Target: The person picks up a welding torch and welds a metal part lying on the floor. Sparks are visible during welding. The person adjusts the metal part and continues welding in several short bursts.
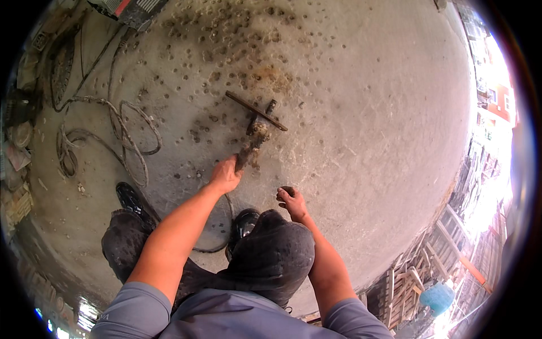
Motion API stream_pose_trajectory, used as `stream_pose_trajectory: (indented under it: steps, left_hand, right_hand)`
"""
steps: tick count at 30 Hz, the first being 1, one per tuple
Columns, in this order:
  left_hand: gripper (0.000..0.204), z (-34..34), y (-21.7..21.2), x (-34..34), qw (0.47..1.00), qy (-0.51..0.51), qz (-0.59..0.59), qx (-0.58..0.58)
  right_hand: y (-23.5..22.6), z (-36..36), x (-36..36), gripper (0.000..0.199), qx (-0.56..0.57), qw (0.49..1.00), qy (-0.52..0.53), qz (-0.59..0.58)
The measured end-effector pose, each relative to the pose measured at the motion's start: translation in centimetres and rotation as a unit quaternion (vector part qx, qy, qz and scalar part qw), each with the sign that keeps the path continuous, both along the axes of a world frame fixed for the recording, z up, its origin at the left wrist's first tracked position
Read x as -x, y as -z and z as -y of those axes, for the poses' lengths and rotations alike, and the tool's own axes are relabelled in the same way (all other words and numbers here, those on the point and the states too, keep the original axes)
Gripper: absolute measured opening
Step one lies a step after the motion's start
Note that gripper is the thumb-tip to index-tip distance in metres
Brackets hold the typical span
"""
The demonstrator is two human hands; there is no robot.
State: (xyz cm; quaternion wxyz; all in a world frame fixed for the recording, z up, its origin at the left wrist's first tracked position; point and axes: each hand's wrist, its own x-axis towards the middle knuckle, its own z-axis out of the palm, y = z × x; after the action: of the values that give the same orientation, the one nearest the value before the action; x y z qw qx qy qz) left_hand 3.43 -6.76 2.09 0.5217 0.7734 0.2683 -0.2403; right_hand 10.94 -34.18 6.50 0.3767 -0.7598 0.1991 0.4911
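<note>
A person's left hand (226, 175) grips the handle (243, 160) of a dirty tool (258, 131) over the pitted floor (367, 141), its long axis running forward and slightly right, tip pointing away. 1 bar (248, 105) crosses it near the tip. The right hand (291, 201) curls just ahead of the right knee (291, 240); whether it holds anything cannot be told. Cable (90, 99) loops at left.

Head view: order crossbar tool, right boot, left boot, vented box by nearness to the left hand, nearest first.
1. Crossbar tool, gripped in left hand
2. Right boot, below right
3. Left boot, lower left
4. Vented box, top-left edge
</note>
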Motion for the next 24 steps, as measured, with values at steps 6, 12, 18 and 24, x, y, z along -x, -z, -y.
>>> stream_pose_trajectory:
  steps: [6,12,18,24]
  left_hand:
    - [0.045,0.2,-0.2,-0.3,0.989,-0.11,-0.039,0.087]
    - [0.059,-0.8,-0.5,-0.5,0.946,-0.148,-0.096,0.272]
    - [0.061,-0.3,0.5,0.4,0.903,-0.21,-0.086,0.365]
    - [0.059,0.3,2.0,1.2,0.92,-0.169,-0.067,0.348]
  right_hand:
    - [0.2,0.2,-0.1,0.053,-0.001,1.0,-0.002,-0.003]
    - [0.1,0.4,0.0,0.05,0.0,1.0,0.006,-0.005]
    - [0.0,-0.4,-0.3,0.047,-0.009,1.0,-0.004,-0.01]
    - [-0.5,-2.3,-1.0,0.049,-0.045,0.999,-0.03,0.008]
